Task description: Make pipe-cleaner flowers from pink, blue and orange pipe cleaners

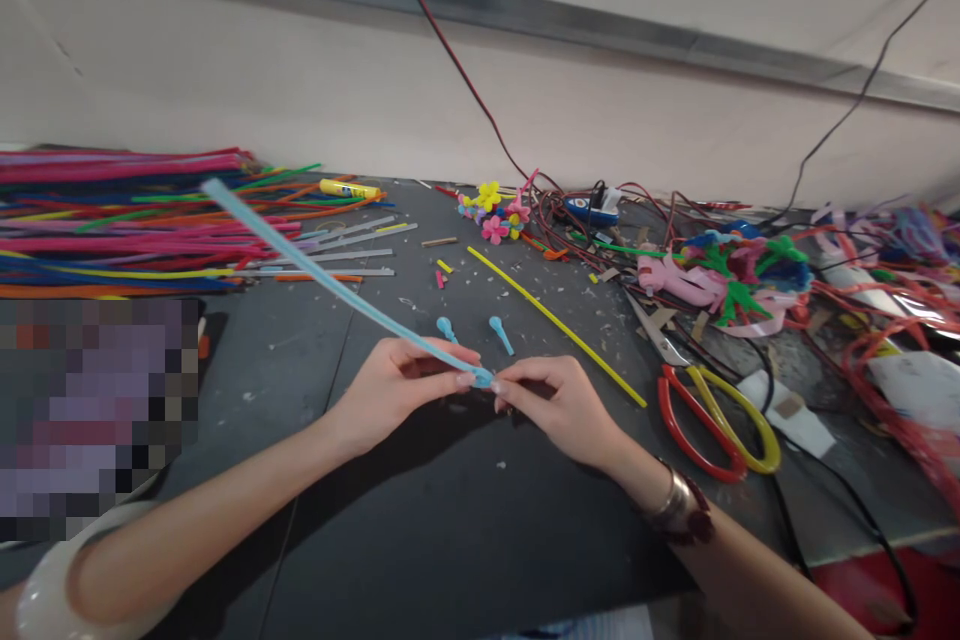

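My left hand is closed round the near end of a long light-blue pipe cleaner that slants up and away to the left. My right hand pinches the same tip, where the blue end is curled at about the middle of the table. The fingertips of both hands meet there. Two small finished blue loops lie just beyond the hands, the second blue loop to the right of the first. A long yellow pipe cleaner lies diagonally to the right.
A heap of coloured pipe cleaners covers the left of the dark table. Red-and-yellow scissors lie right of my right hand. Pipe-cleaner flowers, a glue gun, wires and scraps crowd the far right.
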Demonstrator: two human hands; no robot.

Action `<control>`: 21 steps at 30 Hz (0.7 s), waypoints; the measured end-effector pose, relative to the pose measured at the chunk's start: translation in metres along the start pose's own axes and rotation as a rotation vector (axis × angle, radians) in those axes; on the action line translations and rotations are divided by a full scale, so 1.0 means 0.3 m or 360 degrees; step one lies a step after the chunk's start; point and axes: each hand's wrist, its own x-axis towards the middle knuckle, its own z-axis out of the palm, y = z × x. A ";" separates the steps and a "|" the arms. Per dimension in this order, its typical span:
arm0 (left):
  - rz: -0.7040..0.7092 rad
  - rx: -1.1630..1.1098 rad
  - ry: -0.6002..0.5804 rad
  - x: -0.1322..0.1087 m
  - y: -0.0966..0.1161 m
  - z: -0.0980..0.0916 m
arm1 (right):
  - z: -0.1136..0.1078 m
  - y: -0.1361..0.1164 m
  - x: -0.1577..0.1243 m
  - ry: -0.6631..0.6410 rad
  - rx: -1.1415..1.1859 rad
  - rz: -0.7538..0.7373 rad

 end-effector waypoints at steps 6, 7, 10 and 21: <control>0.0133 0.0455 0.0171 -0.020 0.034 0.010 | 0.009 0.003 -0.006 -0.0005 0.0168 0.0166; 0.0151 0.0475 0.0219 -0.024 0.038 0.014 | 0.012 0.004 -0.007 0.0000 0.0190 0.0193; 0.0191 0.0484 0.0319 -0.034 0.043 0.022 | 0.019 0.005 -0.006 0.0045 0.0228 0.0241; -0.0158 -0.0262 -0.0012 -0.005 0.008 0.009 | 0.022 0.021 -0.003 0.0230 0.0152 0.0168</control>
